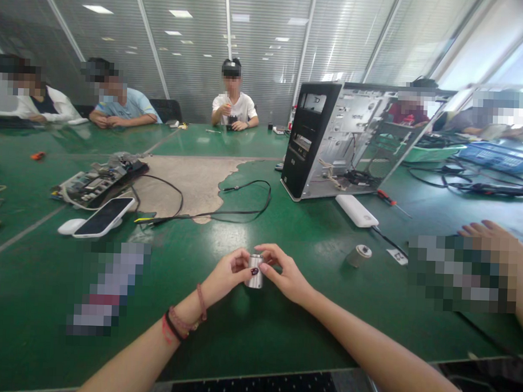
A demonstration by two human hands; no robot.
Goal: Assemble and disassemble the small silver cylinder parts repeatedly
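A small brushed-metal cylinder [255, 271] with a dark red mark on its side stands upright on the green table mat [205, 337]. My left hand [228, 272] grips it from the left side, and braided bracelets circle that wrist. My right hand [285, 271] holds it from the right, its fingertips pressing on the near face. The cylinder's far side is hidden. Off to the right lies a short beige roll [359, 255] with a dark core, well apart from both hands.
An opened desktop computer case [327, 141] stands ahead, with a white power bank [356, 211] and a red-handled screwdriver [392, 200] beside it. To the left lie a smartphone [104, 216], a circuit board [99, 182] and a black cable [244, 201]. A co-worker's hand [487, 238] rests at right.
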